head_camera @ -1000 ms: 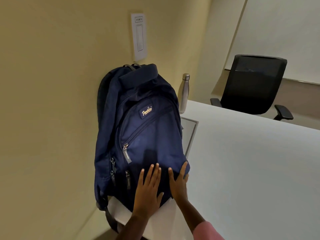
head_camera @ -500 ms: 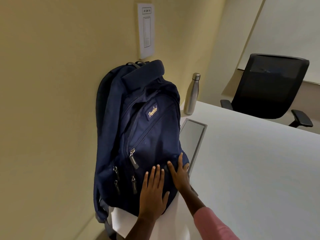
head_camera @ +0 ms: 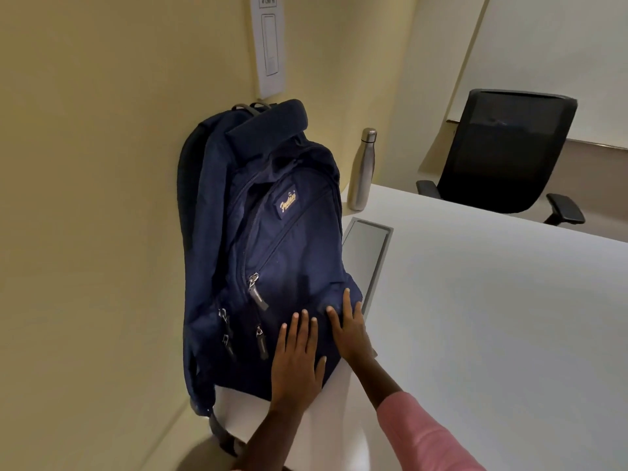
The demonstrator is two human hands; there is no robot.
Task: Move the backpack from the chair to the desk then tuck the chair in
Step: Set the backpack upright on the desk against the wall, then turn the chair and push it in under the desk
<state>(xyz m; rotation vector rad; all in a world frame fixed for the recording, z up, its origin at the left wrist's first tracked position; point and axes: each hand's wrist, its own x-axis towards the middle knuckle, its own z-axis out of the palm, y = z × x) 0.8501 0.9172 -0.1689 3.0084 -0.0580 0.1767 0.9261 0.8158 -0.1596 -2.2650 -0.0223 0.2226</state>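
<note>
A navy blue backpack [head_camera: 268, 239] stands upright on the near left corner of the white desk [head_camera: 492, 317], leaning back against the beige wall. Both my hands lie flat on its lower front pocket, fingers spread. My left hand [head_camera: 297, 356] is on the pocket's bottom middle. My right hand [head_camera: 346, 329] presses the pocket's right edge, next to the desk's grey cable flap. A strap [head_camera: 221, 433] hangs off the desk edge. The only chair in view is a black office chair [head_camera: 499, 154] at the desk's far side.
A steel water bottle [head_camera: 363, 169] stands on the desk just behind the backpack by the wall. A grey cable flap [head_camera: 368, 253] is set into the desktop right of the backpack. A white paper notice [head_camera: 268, 45] hangs on the wall above.
The view has shifted left and down. My hands stay flat on the backpack's lower front, and the backpack stands in the same spot against the wall.
</note>
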